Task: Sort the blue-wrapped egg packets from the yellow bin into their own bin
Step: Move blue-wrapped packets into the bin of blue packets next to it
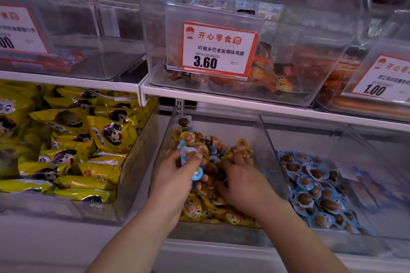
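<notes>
The clear middle bin [165, 137] holds a heap of yellow-wrapped egg packets [195, 208] with a few blue-wrapped ones [212, 149] mixed in. My left hand [177, 175] is over the heap, closed on several blue-wrapped egg packets [188, 154]. My right hand [241, 182] is palm down in the same heap with its fingers dug among the packets; whether it grips one is hidden. The bin to the right [270, 139] is filled with blue-wrapped egg packets [315, 186].
A bin of large yellow snack bags [73, 146] stands at the left. The shelf above [221, 95] carries clear bins with price tags [218, 47] and orange packs. A white shelf edge [199, 257] runs in front.
</notes>
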